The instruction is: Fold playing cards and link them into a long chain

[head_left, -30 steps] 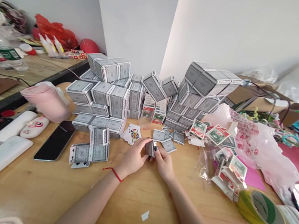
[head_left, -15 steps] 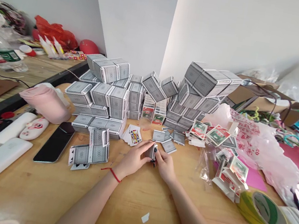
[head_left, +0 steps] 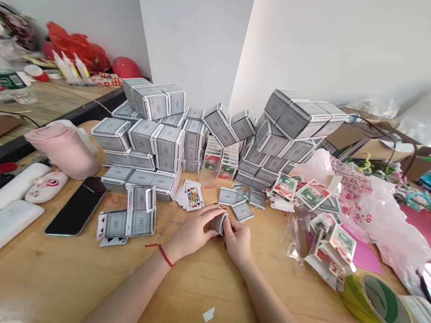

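Counter [head_left: 176,308]: bare wood in front of the person gave both wrists a place to rest; low, steady wrists seemed the sounder support for small handwork. Stacked card blocks [head_left: 169,146] stood along the back, some upper ones tilted, so keeping movements short and near the front looked wise.

Left hand [head_left: 192,230]: fingers closed around one side of a folded card piece [head_left: 217,224], thumb towards the person. Right hand [head_left: 239,240]: thumb and fingers pinched at the other side. Step judged to be shaping or pressing a fold. For a clean result: left grip firm but not crushing, right thumb run evenly along the crease, corners matched before pressure went on. Likely fault: uneven pressure, giving a skewed fold or a bowed panel.

Appearance of the piece: held just above or on the counter between the hands (contact could not be judged), nearer than the loose face-down cards [head_left: 242,210] and to the right of the fan of face-up cards [head_left: 192,197]. The visible panel was grey, finely patterned and slightly curved, with a pale edge at its right. The left fingers covered much of it. Number of cards in it: could not be told.
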Available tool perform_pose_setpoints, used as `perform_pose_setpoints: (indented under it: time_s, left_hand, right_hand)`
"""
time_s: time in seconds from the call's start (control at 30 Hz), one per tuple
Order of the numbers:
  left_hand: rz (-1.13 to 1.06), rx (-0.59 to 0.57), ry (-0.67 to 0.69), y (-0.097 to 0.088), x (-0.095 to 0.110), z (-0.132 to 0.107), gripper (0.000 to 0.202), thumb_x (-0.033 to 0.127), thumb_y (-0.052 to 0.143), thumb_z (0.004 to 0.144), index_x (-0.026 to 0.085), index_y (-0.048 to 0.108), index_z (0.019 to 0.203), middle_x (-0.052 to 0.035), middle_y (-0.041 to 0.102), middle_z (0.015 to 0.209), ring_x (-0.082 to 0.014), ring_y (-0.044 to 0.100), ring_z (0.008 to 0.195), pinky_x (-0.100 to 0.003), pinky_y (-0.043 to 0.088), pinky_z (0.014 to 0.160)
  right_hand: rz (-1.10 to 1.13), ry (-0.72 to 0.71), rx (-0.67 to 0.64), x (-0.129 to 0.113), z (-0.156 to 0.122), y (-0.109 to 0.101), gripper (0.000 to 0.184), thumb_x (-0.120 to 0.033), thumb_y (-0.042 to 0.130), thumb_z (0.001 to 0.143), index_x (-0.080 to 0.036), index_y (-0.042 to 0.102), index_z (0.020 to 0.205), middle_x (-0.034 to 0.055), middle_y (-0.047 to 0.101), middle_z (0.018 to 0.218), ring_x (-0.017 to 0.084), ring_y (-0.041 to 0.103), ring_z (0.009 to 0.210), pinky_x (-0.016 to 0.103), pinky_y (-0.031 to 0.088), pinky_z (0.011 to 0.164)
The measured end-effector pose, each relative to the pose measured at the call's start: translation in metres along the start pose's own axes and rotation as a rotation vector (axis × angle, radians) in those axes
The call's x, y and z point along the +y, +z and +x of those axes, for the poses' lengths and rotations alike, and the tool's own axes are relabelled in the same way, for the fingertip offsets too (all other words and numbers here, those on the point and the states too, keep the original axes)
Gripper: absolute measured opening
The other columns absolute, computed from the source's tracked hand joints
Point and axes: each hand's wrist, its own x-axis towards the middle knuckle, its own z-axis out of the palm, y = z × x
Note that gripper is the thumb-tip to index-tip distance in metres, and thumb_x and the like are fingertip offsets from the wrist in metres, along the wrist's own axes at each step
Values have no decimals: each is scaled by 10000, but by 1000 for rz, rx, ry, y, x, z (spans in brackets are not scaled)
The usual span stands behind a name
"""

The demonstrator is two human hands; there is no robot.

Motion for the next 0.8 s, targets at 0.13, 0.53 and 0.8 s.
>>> perform_pose_setpoints:
  time_s: [0.13, 0.53, 0.8]
  left_hand:
    - [24, -13, 30, 0, 0, 0, 571, 44, 558, 685, 265, 445, 1199, -32, 472, 1262, -189, 423, 1174, -393, 361, 999]
    - [23, -21, 15, 2, -2, -1, 573, 159, 625, 679, 279, 443, 1208, -38, 475, 1260, -206, 437, 1161, -407, 367, 986]
    - [70, 73, 37, 2, -2, -2, 524, 166, 590, 720, 268, 429, 1209, -49, 470, 1256, -203, 419, 1174, -406, 356, 994]
  right_hand:
    - [-134, -32, 60, 1, -2, 0, 467, -483, 369, 809, -155, 480, 496, -10, 405, 428, 99, 351, 431, 214, 245, 418]
    - [-207, -63, 95, 5, -3, 1, 449, -451, 362, 820, -159, 500, 508, -5, 435, 429, 98, 361, 420, 220, 252, 430]
    - [-6, 4, -76, 4, 1, -5, 325, -403, 444, 772, -175, 471, 541, -20, 442, 491, 109, 392, 468, 217, 295, 449]
